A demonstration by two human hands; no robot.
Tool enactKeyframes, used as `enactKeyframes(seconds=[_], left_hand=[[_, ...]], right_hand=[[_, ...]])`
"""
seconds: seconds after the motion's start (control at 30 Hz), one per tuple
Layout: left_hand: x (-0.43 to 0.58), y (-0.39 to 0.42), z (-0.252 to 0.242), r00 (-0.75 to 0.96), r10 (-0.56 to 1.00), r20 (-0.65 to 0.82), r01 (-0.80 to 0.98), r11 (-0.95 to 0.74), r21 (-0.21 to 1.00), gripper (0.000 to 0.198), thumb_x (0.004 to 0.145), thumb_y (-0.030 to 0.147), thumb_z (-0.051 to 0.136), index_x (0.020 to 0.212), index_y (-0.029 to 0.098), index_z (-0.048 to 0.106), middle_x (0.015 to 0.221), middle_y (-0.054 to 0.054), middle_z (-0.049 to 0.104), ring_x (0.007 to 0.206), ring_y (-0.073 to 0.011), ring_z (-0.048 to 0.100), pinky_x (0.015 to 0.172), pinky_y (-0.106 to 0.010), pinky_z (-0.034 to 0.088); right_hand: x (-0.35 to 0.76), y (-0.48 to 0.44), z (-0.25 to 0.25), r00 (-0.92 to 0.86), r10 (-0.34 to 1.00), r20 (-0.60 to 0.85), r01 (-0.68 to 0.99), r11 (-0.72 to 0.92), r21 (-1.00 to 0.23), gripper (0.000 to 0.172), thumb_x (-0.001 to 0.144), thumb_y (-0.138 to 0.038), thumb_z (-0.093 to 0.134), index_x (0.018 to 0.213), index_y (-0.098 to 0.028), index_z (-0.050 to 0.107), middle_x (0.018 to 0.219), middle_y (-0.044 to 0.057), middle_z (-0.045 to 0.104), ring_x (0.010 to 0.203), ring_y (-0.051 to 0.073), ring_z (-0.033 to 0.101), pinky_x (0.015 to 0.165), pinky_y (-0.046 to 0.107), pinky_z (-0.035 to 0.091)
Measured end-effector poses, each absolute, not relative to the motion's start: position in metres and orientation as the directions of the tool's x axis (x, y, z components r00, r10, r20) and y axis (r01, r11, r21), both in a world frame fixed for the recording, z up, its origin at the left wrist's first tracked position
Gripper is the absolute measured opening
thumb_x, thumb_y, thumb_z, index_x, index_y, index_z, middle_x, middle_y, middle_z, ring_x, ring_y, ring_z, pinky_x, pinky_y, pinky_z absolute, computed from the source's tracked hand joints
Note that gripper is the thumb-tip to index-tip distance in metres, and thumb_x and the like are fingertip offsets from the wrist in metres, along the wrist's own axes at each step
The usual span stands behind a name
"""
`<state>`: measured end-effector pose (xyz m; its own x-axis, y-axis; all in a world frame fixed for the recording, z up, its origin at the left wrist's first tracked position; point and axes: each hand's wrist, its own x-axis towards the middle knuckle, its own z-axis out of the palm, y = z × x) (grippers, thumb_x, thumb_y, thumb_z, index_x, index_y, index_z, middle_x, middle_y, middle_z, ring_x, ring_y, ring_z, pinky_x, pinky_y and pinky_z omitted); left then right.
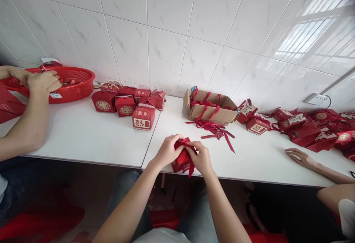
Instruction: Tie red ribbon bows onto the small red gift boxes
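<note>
A small red gift box (177,166) sits at the front edge of the white table, between my hands. Dark red ribbon (191,169) lies over its top, and one end hangs down its near side. From the left, my left hand (168,150) pinches the ribbon at the top of the box. My right hand (202,157) grips the ribbon from the other side, its fingertips close to those of the left. The fingers partly hide the knot or loop between them.
A cardboard box (227,116) of red ribbons stands ahead, with loose ribbons (217,129) before it. Finished-looking gift boxes (142,117) stand left; more red boxes (305,132) pile right. A co-worker's hands (46,80) work over a red basket (83,87); another person's hand (302,158) rests right.
</note>
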<state>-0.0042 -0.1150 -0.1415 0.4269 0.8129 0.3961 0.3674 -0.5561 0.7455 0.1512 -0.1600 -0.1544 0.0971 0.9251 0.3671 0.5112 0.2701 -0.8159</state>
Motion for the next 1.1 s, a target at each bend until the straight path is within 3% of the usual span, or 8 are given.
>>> enactKeyframes(seconds=[0.33,0.63,0.83,1.1], left_hand=[[-0.005,-0.118,-0.14,0.465,0.776,0.425,0.486,-0.625,0.611,0.023,0.083,0.013,0.048,0.103,0.023,0.051,0.1,-0.003,0.064,0.096,-0.0203,0.058,0.091,-0.041,0.037],[-0.001,-0.11,-0.145,0.438,0.778,0.451,0.469,-0.625,0.624,0.028,0.08,0.012,0.052,0.105,0.022,0.049,0.089,-0.001,0.064,0.087,-0.0184,0.059,0.087,-0.04,0.038],[-0.004,-0.121,-0.137,0.389,0.802,0.454,0.523,-0.598,0.607,0.0,0.08,0.02,0.055,0.08,0.02,0.055,0.084,-0.002,0.063,0.086,-0.0209,0.054,0.079,-0.037,0.042],[-0.009,-0.121,-0.142,0.466,0.785,0.407,0.435,-0.604,0.667,0.009,0.083,0.021,0.056,0.087,0.02,0.063,0.091,-0.004,0.065,0.093,-0.0212,0.052,0.083,-0.036,0.044]], right_hand=[[0.145,-0.158,-0.159,0.188,0.924,0.332,0.487,0.206,-0.849,0.013,0.081,-0.027,0.052,0.087,-0.02,0.061,0.086,0.006,0.065,0.078,0.019,0.057,0.075,0.034,0.048],[0.146,-0.159,-0.155,0.143,0.962,0.233,0.144,0.212,-0.966,0.019,0.078,-0.033,0.06,0.089,-0.02,0.053,0.083,0.002,0.061,0.071,0.015,0.055,0.064,0.027,0.045],[0.143,-0.16,-0.158,0.252,0.939,0.235,0.163,0.198,-0.967,0.021,0.077,-0.035,0.062,0.086,-0.02,0.051,0.082,0.003,0.062,0.072,0.016,0.056,0.063,0.027,0.043],[0.134,-0.167,-0.157,0.272,0.933,0.236,0.19,0.188,-0.963,0.021,0.078,-0.035,0.06,0.086,-0.02,0.048,0.085,0.004,0.061,0.069,0.014,0.057,0.058,0.025,0.042]])
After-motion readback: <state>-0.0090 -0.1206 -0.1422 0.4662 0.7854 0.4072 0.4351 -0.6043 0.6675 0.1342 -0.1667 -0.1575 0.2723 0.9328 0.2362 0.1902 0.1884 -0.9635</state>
